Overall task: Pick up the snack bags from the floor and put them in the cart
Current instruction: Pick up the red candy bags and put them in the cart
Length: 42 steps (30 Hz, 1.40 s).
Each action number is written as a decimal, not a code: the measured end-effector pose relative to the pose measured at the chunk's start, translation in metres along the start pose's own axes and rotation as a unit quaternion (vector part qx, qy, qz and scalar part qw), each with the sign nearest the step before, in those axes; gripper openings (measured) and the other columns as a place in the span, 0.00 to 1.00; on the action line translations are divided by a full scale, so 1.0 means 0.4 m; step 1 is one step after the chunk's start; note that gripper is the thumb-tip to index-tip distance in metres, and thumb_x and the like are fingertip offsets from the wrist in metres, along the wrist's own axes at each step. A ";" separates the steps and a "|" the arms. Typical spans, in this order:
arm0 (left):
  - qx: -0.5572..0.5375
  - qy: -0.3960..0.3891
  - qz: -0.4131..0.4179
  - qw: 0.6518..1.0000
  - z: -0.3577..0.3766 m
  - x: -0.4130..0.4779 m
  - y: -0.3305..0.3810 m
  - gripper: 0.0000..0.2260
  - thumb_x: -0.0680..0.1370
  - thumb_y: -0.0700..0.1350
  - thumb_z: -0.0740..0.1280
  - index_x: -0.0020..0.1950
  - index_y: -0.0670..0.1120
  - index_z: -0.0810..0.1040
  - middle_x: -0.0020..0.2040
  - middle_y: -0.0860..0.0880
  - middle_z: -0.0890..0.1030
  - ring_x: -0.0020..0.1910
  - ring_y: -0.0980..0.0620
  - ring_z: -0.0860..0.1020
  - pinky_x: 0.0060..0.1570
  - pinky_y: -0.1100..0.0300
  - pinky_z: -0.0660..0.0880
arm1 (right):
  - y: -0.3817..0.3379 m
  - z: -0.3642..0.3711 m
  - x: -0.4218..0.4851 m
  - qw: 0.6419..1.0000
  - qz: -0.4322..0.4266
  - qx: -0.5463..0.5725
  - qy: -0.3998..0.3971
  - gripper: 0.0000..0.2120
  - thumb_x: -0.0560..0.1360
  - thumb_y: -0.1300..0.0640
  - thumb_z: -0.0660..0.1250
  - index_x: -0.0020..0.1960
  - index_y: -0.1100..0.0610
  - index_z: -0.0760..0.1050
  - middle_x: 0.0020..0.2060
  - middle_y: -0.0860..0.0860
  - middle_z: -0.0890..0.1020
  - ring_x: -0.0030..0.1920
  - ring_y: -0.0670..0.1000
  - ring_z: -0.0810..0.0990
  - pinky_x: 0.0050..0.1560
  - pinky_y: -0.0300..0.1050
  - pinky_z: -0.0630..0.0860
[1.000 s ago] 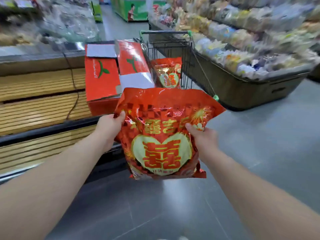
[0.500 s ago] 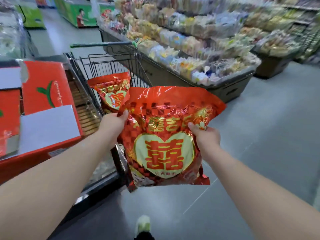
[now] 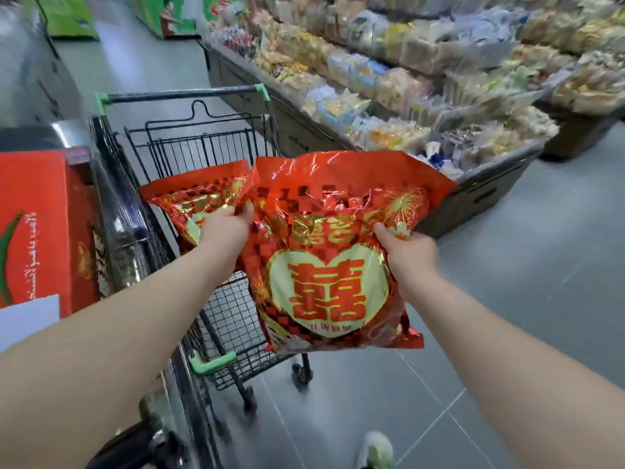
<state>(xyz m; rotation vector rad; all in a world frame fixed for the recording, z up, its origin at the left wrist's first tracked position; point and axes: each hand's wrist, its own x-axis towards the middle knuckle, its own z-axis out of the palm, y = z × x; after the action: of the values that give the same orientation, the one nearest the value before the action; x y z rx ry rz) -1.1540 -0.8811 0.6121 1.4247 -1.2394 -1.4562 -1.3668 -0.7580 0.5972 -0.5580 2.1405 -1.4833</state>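
While gripped by both hands (image 3: 411, 253), snack bag (image 3: 324, 265) above cart (image 3: 189, 96).

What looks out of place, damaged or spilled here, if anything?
Nothing stands out. The left hand and right hand hold the red snack bag by its sides; it looks whole, only crinkled. A second red bag already sits in the cart, and no spill shows on the floor.

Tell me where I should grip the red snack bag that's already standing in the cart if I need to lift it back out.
Take the second bag by its flat sealed top edge, coming from above. It stands upright in the cart, whose wire walls block its sides.
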 end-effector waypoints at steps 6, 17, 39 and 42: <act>-0.044 0.137 -0.013 0.989 0.006 0.116 0.024 0.15 0.75 0.57 0.67 0.46 0.45 0.79 0.43 0.44 0.77 0.42 0.45 0.76 0.48 0.47 0.75 | -0.093 0.136 0.217 0.991 -0.024 -0.015 -0.131 0.14 0.70 0.44 0.73 0.43 0.55 0.79 0.39 0.49 0.82 0.42 0.53 0.80 0.49 0.51 0.79; 0.010 0.365 0.009 0.931 -0.039 0.204 0.048 0.16 0.78 0.55 0.63 0.35 0.47 0.73 0.37 0.45 0.74 0.37 0.49 0.72 0.36 0.56 0.68 | -0.168 0.401 0.375 0.950 -0.035 -0.018 -0.310 0.15 0.69 0.43 0.73 0.38 0.53 0.74 0.35 0.49 0.79 0.42 0.56 0.80 0.45 0.49 0.76; 0.207 0.302 -0.165 0.916 -0.215 0.892 -0.326 0.16 0.77 0.51 0.63 0.31 0.45 0.74 0.42 0.36 0.82 0.45 0.35 0.80 0.43 0.47 0.77 | 0.182 1.055 0.605 0.927 0.196 -0.165 -0.275 0.29 0.75 0.43 0.66 0.67 0.61 0.68 0.52 0.52 0.76 0.53 0.54 0.75 0.56 0.46 0.71; 0.258 0.284 -0.158 0.910 -0.206 0.942 -0.366 0.14 0.78 0.51 0.62 0.37 0.43 0.78 0.43 0.38 0.82 0.45 0.37 0.79 0.42 0.51 0.74 | 0.224 1.094 0.628 0.921 0.191 -0.187 -0.284 0.29 0.75 0.42 0.65 0.68 0.60 0.67 0.57 0.53 0.78 0.57 0.55 0.76 0.60 0.49 0.73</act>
<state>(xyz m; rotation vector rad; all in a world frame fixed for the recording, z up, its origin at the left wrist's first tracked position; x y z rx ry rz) -1.0972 -1.2143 0.3755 2.2920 -1.0757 -0.7994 -1.3165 -1.2001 0.3429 -0.5686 1.9108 -0.6017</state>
